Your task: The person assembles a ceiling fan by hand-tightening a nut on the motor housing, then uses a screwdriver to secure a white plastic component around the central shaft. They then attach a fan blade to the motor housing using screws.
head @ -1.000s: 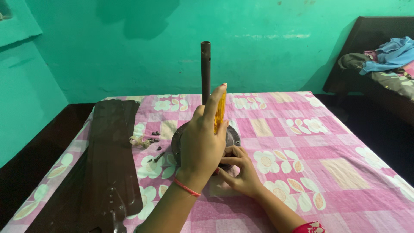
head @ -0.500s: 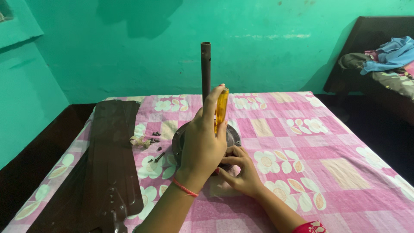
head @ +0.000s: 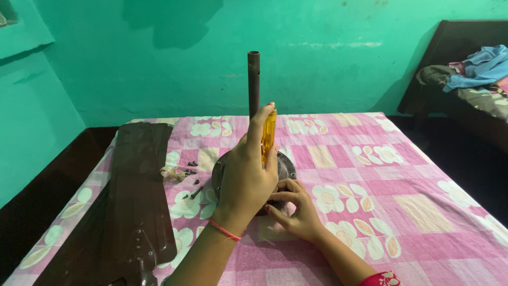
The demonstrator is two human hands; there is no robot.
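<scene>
Left hand [head: 246, 177] grip closed around yellow screwdriver [head: 268, 136], upright over fan motor [head: 283, 164] at centre of bed [head: 423, 175]. Right hand [head: 299, 209] at 5 o'clock, fingers pinching motor edge. Fan blades [head: 135, 196] at 9 o'clock, screws [head: 191, 165] between.

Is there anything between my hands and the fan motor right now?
Nothing visible. The left hand grips a yellow screwdriver upright over the fan motor, and the right hand already touches its near edge.

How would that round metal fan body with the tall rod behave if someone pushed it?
The fan body looks like solid metal, so probably heavy and stiff. Its wide flat base on the soft bedcover should resist sliding. A push high on the upright rod might tip it.
</scene>
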